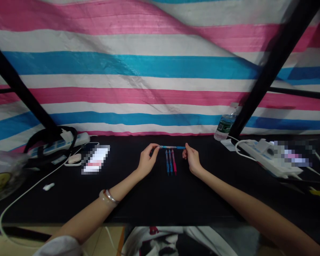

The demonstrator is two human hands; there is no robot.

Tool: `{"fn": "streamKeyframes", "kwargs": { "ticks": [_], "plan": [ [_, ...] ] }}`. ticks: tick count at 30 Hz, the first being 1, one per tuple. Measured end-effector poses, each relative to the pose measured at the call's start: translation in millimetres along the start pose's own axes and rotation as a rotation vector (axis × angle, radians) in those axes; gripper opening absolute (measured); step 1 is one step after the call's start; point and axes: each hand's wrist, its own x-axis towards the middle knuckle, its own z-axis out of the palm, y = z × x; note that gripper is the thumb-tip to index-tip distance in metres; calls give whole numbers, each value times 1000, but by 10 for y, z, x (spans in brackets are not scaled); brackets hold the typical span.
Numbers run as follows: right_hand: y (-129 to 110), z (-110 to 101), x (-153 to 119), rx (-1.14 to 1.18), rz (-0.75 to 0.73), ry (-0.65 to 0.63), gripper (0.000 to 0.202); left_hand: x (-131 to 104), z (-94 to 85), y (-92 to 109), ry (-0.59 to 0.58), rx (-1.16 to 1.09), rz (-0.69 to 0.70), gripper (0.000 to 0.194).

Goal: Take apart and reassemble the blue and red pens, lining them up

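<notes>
A blue pen (172,147) with a clear barrel lies level between my two hands, above the middle of the black desk. My left hand (148,160) pinches its left end between thumb and fingertips. At the other end, my right hand (192,159) has its thumb and curled fingers closed on the blue part. Just below this pen, three more stand side by side on the desk, pointing away from me: a blue pen (167,163), a second blue pen (171,163) and a pink pen (174,163).
On the left are a blurred-out phone (96,159), an earbud case (74,159), a white earbud (48,186), and a power strip (50,146). A water bottle (224,125) and another power strip (269,160) with cables stand right. A striped sheet (138,67) hangs behind the desk (154,204).
</notes>
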Motion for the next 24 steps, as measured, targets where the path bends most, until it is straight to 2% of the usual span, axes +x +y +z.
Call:
{"fn": "streamKeyframes", "kwargs": {
  "ticks": [19,24],
  "plan": [
    [-28,25,-38,94,36,-15,51,-10,1,-22,-67,9,-40,26],
    [12,27,-9,104,32,19,52,-6,7,-21,-95,10,-28,30]
  ]
}}
